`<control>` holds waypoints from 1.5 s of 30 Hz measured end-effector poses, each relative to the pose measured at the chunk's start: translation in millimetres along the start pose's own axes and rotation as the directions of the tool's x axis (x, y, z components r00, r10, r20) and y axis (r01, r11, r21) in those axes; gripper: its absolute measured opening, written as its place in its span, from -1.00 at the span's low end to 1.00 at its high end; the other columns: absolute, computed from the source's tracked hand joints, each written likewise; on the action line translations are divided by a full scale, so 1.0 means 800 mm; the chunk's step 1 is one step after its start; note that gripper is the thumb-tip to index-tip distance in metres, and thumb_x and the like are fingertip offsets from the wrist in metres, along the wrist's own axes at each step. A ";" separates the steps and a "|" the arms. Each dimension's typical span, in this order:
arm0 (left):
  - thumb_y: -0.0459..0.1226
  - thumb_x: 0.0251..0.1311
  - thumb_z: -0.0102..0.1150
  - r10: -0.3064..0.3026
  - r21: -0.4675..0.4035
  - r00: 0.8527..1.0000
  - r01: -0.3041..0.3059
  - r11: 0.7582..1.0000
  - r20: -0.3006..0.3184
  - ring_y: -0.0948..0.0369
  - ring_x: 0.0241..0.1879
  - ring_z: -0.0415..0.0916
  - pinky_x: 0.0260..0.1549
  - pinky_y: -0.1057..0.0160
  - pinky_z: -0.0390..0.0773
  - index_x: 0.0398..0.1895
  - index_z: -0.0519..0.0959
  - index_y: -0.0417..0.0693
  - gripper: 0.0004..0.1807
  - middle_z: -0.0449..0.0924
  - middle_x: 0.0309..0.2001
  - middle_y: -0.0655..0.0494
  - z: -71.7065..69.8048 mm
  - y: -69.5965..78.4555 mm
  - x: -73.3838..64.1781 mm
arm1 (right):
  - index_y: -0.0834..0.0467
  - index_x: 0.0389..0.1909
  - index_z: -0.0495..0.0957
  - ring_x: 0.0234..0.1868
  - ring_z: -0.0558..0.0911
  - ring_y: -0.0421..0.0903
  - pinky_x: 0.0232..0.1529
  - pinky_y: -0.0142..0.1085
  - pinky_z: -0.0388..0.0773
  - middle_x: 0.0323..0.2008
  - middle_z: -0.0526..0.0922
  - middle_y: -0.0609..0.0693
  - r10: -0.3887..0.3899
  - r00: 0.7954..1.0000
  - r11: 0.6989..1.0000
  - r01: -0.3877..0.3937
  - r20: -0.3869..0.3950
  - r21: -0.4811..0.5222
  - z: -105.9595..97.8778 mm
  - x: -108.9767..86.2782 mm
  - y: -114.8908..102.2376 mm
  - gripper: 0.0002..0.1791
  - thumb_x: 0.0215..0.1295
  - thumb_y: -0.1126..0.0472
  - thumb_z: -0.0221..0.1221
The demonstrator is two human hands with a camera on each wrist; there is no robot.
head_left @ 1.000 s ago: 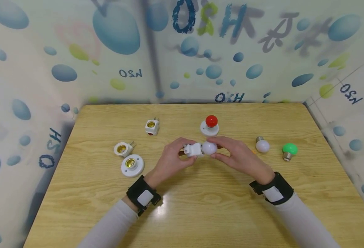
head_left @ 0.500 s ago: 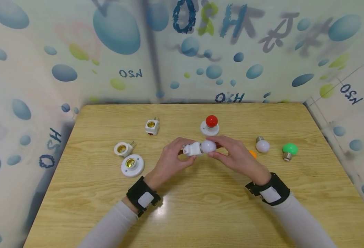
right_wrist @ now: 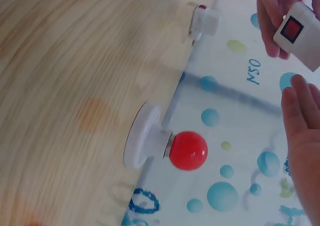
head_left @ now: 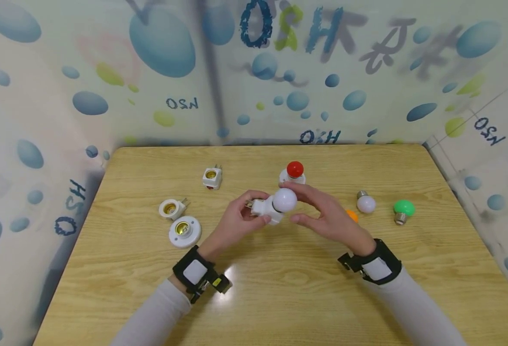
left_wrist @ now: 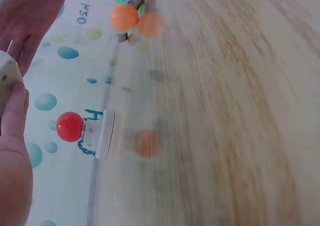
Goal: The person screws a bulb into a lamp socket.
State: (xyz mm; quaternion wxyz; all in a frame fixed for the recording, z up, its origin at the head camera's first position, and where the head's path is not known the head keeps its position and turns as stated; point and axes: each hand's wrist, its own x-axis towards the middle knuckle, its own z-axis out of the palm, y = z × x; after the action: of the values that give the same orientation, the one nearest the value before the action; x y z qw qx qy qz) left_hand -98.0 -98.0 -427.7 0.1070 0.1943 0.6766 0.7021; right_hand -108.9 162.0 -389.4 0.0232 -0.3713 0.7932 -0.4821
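Note:
My left hand (head_left: 235, 222) pinches a white plug-in lamp socket (head_left: 260, 206) between thumb and fingers, its prongs pointing left. A white light bulb (head_left: 284, 200) sits in that socket, tilted up toward the head camera. Beside the bulb is my right hand (head_left: 327, 217), with index finger and thumb spread around it and apart from it as far as I can see. From the right wrist, the socket body (right_wrist: 300, 35) shows a dark red switch, and the right fingers (right_wrist: 300, 103) are fairly straight below it. The left wrist view catches only an edge of the socket (left_wrist: 7, 80).
Behind the hands stands a red bulb (head_left: 295, 169) in a round white base. To the left lie a square plug socket (head_left: 212, 177), a round plug socket (head_left: 171, 208) and a round base socket (head_left: 185, 231). Orange (head_left: 352, 215), white (head_left: 366, 203) and green (head_left: 404, 208) bulbs lie right.
The right fingers have come off the white bulb and spread. My left hand has turned the socket with its bulb, and the bulb has moved slightly left and up in view.

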 end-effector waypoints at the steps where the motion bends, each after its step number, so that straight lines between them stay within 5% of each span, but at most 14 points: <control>1: -0.48 0.24 0.31 0.003 -0.001 1.000 -0.003 1.000 0.009 0.11 -0.07 0.54 -0.11 0.31 0.65 0.23 0.49 -0.29 -0.52 0.50 0.13 -0.13 0.000 0.000 0.000 | 0.15 0.52 0.30 0.37 0.50 0.02 0.33 -0.14 0.47 0.44 0.45 0.07 0.000 1.000 1.000 0.000 0.001 0.030 0.002 0.001 -0.002 -0.23 0.33 0.27 0.38; 7: -0.37 0.22 0.42 -0.004 0.122 1.000 0.001 0.992 0.024 0.14 0.01 0.53 -0.04 0.19 0.60 0.26 0.55 -0.13 -0.48 0.61 0.13 0.04 0.003 -0.005 -0.001 | 0.19 0.43 0.44 0.33 0.54 0.01 0.32 0.03 0.48 0.33 0.58 0.04 0.062 0.998 0.997 -0.061 -0.004 0.052 0.007 0.006 -0.014 -0.38 0.39 0.21 0.34; 13: -0.20 0.15 0.54 0.035 0.309 0.998 -0.016 0.951 -0.057 0.21 0.13 0.58 0.16 -0.02 0.49 0.18 0.65 0.00 -0.50 0.70 0.13 0.20 0.008 -0.010 -0.003 | 0.12 0.42 0.47 0.34 0.53 0.05 0.34 0.20 0.40 0.31 0.60 0.02 0.117 0.993 0.993 -0.117 -0.003 -0.005 0.009 0.006 -0.015 -0.40 0.39 0.20 0.34; 33: -0.19 0.05 0.60 0.202 0.542 0.954 -0.052 0.839 -0.221 0.05 0.05 0.53 0.01 -0.03 0.48 0.07 0.72 -0.06 -0.52 0.72 -0.04 0.05 0.030 -0.016 0.000 | 0.17 0.37 0.50 0.26 0.60 0.11 0.26 0.15 0.50 0.23 0.65 0.11 0.079 0.982 0.983 -0.106 -0.170 -0.152 0.032 0.000 -0.009 -0.35 0.25 0.31 0.42; 35: -0.17 0.07 0.59 0.187 0.528 0.959 -0.048 0.848 -0.213 0.08 0.04 0.54 0.02 -0.03 0.49 0.08 0.71 -0.05 -0.52 0.71 -0.02 0.05 0.029 -0.016 -0.001 | 0.18 0.37 0.50 0.25 0.59 0.12 0.25 0.15 0.51 0.23 0.65 0.11 0.090 0.979 0.978 -0.121 -0.181 -0.172 0.033 -0.001 -0.009 -0.35 0.24 0.28 0.44; 41: -0.15 0.14 0.55 -0.020 0.320 0.996 0.047 0.946 -0.089 0.20 0.08 0.56 0.14 -0.05 0.52 0.12 0.68 0.03 -0.54 0.69 0.07 0.22 0.018 -0.014 -0.003 | 0.10 0.43 0.45 0.31 0.53 0.08 0.28 0.21 0.45 0.35 0.56 0.05 0.154 0.983 0.984 -0.162 -0.097 -0.074 0.023 -0.001 -0.010 -0.30 0.29 0.21 0.43; 45: -0.19 0.17 0.52 -0.071 0.258 0.997 0.068 0.964 0.003 0.14 0.11 0.55 0.15 -0.12 0.49 0.12 0.67 0.00 -0.56 0.69 0.08 0.20 0.011 -0.012 -0.001 | 0.04 0.47 0.41 0.35 0.50 0.01 0.31 0.19 0.43 0.38 0.53 -0.02 0.147 0.989 0.989 -0.147 0.009 -0.002 0.017 0.001 -0.007 -0.36 0.41 0.19 0.34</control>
State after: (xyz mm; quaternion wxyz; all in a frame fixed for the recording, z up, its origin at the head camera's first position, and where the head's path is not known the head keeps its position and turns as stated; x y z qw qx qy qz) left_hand -94.8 -89.9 -437.2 0.1097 0.1869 0.7679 0.6028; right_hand -101.0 150.1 -392.0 0.0621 -0.3141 0.8187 -0.4767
